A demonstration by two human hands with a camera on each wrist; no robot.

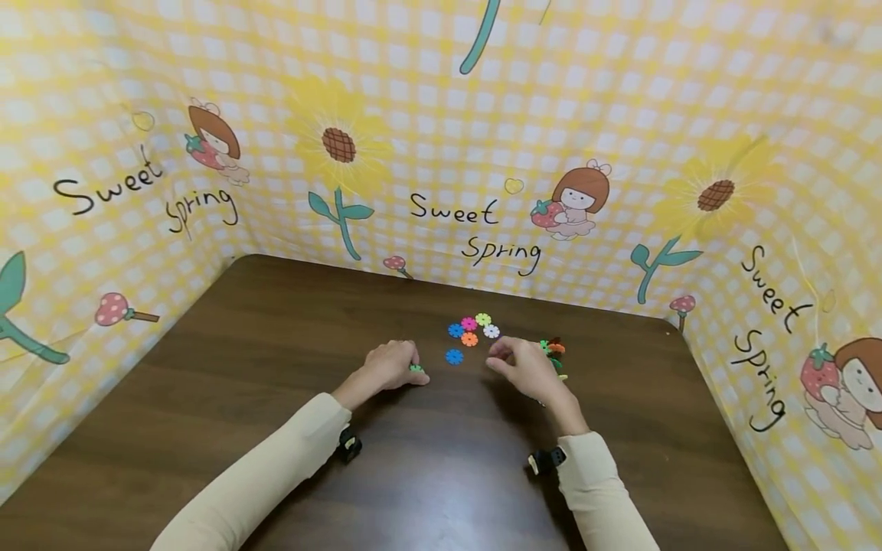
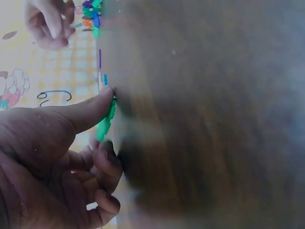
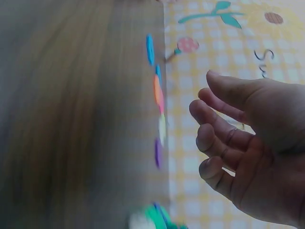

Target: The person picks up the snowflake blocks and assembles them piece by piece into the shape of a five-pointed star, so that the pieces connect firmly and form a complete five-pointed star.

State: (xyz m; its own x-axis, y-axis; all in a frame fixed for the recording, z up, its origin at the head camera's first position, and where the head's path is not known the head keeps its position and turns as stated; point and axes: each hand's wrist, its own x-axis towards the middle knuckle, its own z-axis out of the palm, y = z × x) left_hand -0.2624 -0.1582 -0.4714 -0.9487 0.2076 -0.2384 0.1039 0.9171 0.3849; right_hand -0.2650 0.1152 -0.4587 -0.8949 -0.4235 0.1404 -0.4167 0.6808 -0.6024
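Left hand [image 1: 393, 363] is pinching green disc [image 2: 106, 123], right hand [image 1: 529, 371] hovering empty, half-open at 3 o'clock, likely needing a grip next.

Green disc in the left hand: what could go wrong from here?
Slip: the left hand seems to pinch the thin green disc between thumb and fingers, so it might drop.

Knock: in the head view, the purple disc is partly hidden by the right hand, which could nudge it.

Scatter: the pile shows just beyond the right hand, so a sweep that way might disturb it.
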